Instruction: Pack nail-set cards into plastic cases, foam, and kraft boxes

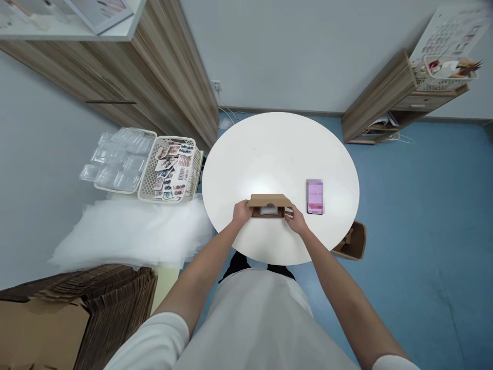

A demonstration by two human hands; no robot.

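Observation:
A small brown cardboard box (268, 202) sits on the round white table (277, 154), near its front edge. Its near side is open and something white shows inside. My left hand (242, 212) grips the box's left end with curled fingers. My right hand (296, 218) holds the right end, fingers closed on the corner. A phone (315, 197) with a pink screen lies flat on the table just to the right of the box.
Left of the table stand a white basket of small colourful cards (172, 169) and a tray of clear plastic shells (117, 159), above a pile of white sheets (127, 234). Flat cardboard blanks (77, 303) are stacked at lower left. A brown box (352, 241) sits on the blue floor.

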